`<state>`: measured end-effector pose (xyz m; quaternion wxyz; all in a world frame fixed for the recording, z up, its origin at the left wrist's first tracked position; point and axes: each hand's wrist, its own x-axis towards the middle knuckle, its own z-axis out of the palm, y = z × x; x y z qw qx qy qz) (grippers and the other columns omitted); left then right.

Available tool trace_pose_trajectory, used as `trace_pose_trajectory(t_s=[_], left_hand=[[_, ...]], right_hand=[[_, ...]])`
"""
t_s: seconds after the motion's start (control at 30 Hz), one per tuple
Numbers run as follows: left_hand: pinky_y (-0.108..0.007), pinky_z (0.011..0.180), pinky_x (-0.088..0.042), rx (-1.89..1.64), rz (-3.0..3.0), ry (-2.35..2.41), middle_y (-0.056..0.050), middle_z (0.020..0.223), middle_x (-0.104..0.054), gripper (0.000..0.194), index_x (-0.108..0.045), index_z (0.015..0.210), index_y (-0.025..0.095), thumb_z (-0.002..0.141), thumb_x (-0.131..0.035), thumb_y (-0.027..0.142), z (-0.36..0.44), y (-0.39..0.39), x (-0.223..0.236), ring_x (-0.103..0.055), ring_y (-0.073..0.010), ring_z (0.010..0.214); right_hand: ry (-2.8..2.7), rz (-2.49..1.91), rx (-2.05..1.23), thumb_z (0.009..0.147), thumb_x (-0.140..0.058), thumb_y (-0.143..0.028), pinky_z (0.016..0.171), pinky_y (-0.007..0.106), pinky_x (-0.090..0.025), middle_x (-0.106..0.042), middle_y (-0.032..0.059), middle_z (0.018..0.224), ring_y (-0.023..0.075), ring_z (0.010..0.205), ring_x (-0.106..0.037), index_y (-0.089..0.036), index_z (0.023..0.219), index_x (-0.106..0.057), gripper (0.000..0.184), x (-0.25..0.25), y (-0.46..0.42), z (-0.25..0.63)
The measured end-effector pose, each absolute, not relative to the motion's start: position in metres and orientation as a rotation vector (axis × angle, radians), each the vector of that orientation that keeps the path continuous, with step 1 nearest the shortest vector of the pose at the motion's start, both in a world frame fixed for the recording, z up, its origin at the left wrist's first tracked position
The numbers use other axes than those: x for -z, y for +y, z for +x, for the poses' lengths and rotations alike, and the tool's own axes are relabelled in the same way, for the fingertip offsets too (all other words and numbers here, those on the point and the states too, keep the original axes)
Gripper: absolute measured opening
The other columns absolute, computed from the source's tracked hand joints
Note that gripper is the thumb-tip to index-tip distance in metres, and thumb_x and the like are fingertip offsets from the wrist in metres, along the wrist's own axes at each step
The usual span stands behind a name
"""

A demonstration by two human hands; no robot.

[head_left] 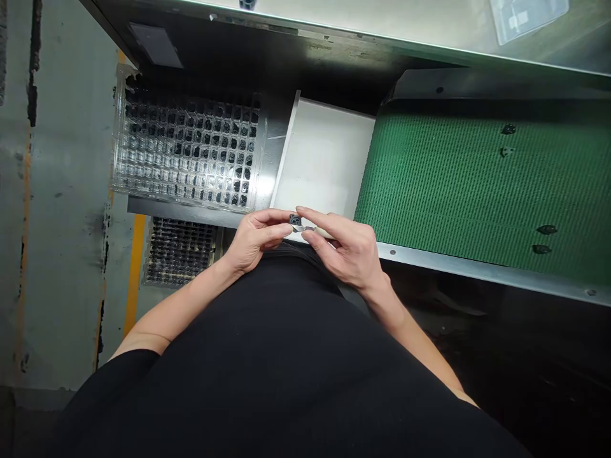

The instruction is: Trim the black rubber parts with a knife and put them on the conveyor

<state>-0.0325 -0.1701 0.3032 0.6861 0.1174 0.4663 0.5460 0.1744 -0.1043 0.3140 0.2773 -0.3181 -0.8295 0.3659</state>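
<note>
In front of my torso both hands come together. My left hand (260, 236) pinches a small black molded part (295, 220), round with openings in its face, between thumb and fingers. My right hand (344, 245) grips a small knife (309, 228) with a short metal blade and a pale handle mostly hidden by the fingers. The blade lies at the lower edge of the black part; whether it touches is too small to tell. Beneath the hands is the near edge of a white chute plate (322, 159).
A clear compartment tray (119, 146), partly filled with black parts, lies left. Another filled tray (181, 251) sits lower. Right runs a green conveyor belt (439, 178) carrying several black parts (547, 229). A metal housing (382, 25) spans the back, with a clear plastic box (529, 16) on top.
</note>
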Motion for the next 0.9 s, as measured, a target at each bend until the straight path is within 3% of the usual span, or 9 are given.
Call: trace_pose_trajectory(t_s=[0.63,0.9], left_hand=[[-0.021,0.048,-0.021,-1.199,0.287,1.027,0.003,0.056,-0.054,0.032,-0.088,0.091,0.015,0.068,-0.101,0.032,-0.0323,-0.1754,-0.2993,-0.030,-0.0038,0.048],[-0.020,0.048,-0.021,-1.210,0.266,1.014,0.003,0.056,-0.052,0.032,-0.088,0.092,0.015,0.068,-0.101,0.032,-0.0340,-0.1764,-0.2989,-0.030,-0.0036,0.048]], right_hand=[[-2.185,-0.865,-1.036,0.115,-0.067,-0.033,0.063,0.033,-0.044,-0.071,0.0018,0.083,0.0151,0.063,-0.056,-0.024,0.140,-0.080,0.030,-0.3167,-0.1074,0.1763],[-2.216,-0.846,-1.082,0.114,-0.068,-0.034,0.068,0.033,-0.048,-0.079,0.0032,0.099,0.0154,0.068,-0.061,-0.024,0.148,-0.074,0.035,-0.3187,-0.1090,0.1773]])
